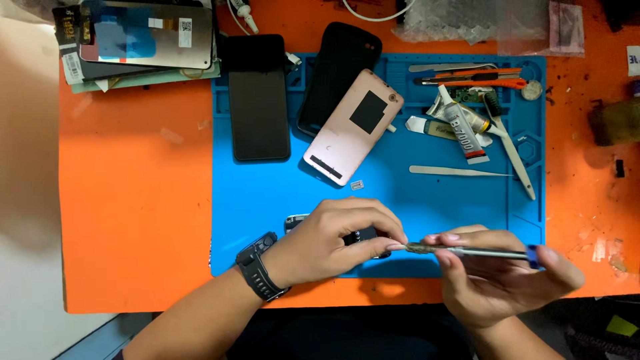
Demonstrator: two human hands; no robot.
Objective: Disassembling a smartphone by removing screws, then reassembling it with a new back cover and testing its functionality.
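Dark phone screen (259,100), glue tube (465,121) mid-mat.

Bright, even overhead light; soft shadows fall just under the hands onto the blue mat (280,193). Mild glare, slightly soft focus throughout.

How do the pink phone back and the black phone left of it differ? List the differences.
The pink phone back lies tilted, leaning to the right; the black phone lies straight, its sides square with the mat's.
The pink one bears a black square patch and a dark strip; the black one's face is plain and dark.
The pink one overlaps a black cover; the black phone overlaps nothing.
Both rest on the blue mat.
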